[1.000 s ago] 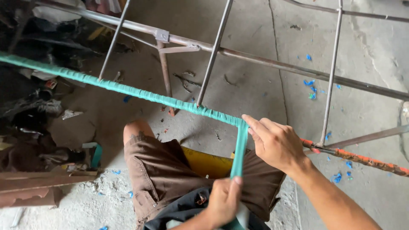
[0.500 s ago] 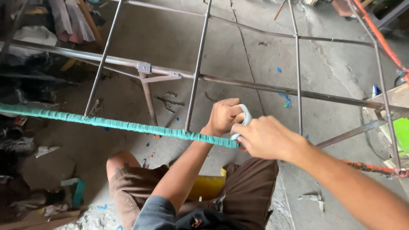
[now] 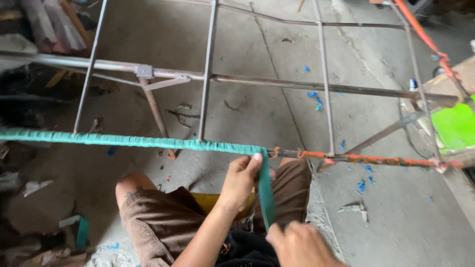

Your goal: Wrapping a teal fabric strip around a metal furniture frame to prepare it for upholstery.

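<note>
**Green Strip Held Taut at the End of the Wrapped Rod**

A flat green strip (image 3: 266, 190) hung from the front horizontal rod (image 3: 346, 158) of a metal frame (image 3: 213, 74). It left the rod at the point where the green wrapping (image 3: 128, 141) ended and ran straight down toward the person's lap. To the left of that point the rod was fully covered in close green turns. To the right it was bare, with patchy orange paint and rust.

The left hand (image 3: 241, 180) was raised to the rod just beside the last turn. Its fingers (image 3: 252, 163) were curled narrowly, with the tips touching the top of the strip where it met the rod, apparently to pin the last turn so that it would not slacken. The right hand (image 3: 299, 244) sat low at the bottom edge of the view, closed in a fist about the lower end of the strip. The strip showed no sag between the two hands, so it appeared to be under tension.

The person was seated behind the rod, in brown shorts (image 3: 163, 222), over something yellow (image 3: 210, 200); what it was could not be told. The frame's thin upright bars (image 3: 324, 79) and a thicker cross tube (image 3: 277, 83) stood beyond the wrapped rod. Under it lay a concrete floor (image 3: 257, 44) scattered with blue scraps (image 3: 312, 94), with piled clutter (image 3: 29, 29) at the left and a bright green object (image 3: 455, 126) at the right edge.
</note>
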